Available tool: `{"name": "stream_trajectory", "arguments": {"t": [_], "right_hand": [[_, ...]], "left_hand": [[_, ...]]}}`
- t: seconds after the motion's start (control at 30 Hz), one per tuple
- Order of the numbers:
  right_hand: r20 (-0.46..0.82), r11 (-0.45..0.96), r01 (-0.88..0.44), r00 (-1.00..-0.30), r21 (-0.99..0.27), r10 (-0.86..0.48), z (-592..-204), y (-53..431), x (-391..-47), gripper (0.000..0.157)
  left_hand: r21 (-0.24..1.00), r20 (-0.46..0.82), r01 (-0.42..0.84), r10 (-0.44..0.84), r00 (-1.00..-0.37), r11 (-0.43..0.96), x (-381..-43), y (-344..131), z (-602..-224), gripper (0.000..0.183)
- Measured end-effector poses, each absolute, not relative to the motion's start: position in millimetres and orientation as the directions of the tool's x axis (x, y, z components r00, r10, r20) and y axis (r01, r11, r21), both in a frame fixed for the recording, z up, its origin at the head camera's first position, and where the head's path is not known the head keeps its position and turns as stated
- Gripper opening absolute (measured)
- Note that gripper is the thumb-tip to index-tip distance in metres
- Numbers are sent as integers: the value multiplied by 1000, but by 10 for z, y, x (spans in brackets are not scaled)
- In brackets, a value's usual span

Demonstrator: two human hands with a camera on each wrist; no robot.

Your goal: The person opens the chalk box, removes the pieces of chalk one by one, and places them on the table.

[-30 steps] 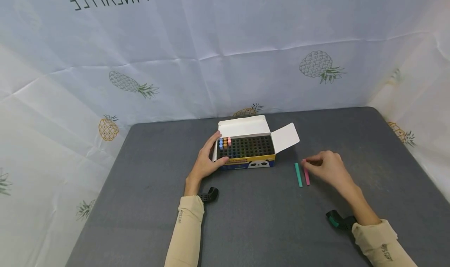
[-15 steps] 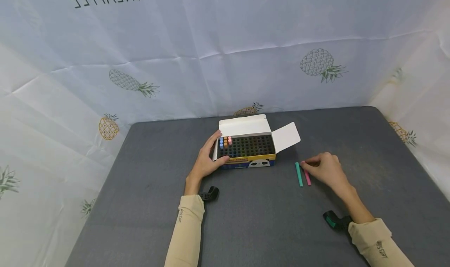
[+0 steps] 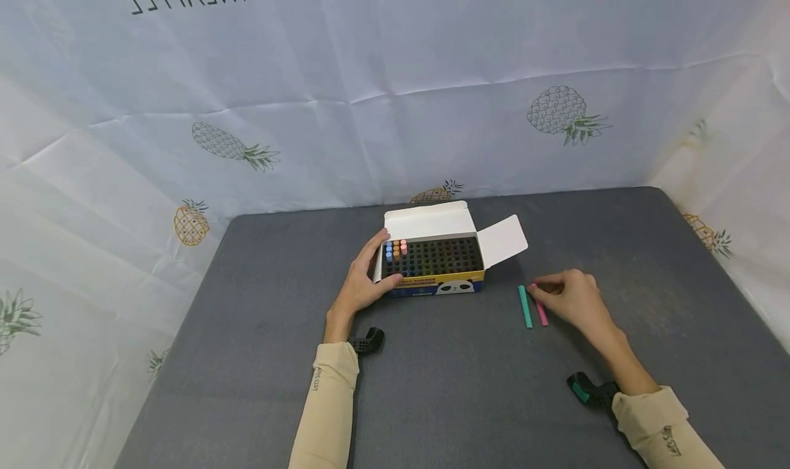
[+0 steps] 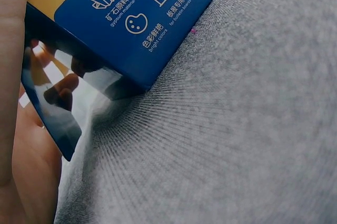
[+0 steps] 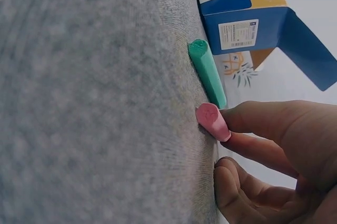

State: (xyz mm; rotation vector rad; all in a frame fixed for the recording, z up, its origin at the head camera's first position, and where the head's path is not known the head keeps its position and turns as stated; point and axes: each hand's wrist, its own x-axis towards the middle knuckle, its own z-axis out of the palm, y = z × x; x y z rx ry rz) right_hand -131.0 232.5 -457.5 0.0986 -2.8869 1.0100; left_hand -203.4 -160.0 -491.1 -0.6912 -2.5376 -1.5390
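On the table lie a green chalk stick (image 3: 525,307) and, just right of it, a pink chalk stick (image 3: 542,314). My right hand (image 3: 577,301) pinches the far end of the pink stick between thumb and index finger, as the right wrist view shows; the other fingers are curled beside it. My left hand (image 3: 360,287) grips the left end of the open chalk box (image 3: 457,288), thumb at the front and fingers toward the back corner. In the box's black holder (image 3: 444,256), a few blue, orange and pink chalks (image 3: 403,247) fill holes at the left.
The box's white lid (image 3: 428,222) stands up at the back, and a side flap (image 3: 503,241) sticks out right toward the chalk sticks. The grey table (image 3: 444,387) ends at a white pineapple-print curtain (image 3: 395,140) behind and at both sides.
My right hand has shifted very slightly at the pink chalk stick, which still lies beside the green one. The left hand and the box have stayed in place.
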Motion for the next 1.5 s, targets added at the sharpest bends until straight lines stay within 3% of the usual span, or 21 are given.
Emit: {"name": "stream_trajectory", "arguments": {"t": [0.43,0.8,1.5], "right_hand": [[103,772,-117,-992,-625,-67,-4542,2346,-1298,26],[308,763,-234,-950,-602,-49,-4343,2459,-1310,19],[448,588,-330,-892,-739,63,-3808,2120,-1317,17]], "left_hand": [[817,310,426,328,-893,389,-2020,-1598,-4910,95],[816,320,436,330,-888,381,-2018,-1603,-4914,93],[823,309,424,329,-892,378,-2031,-1591,-4898,95]]}}
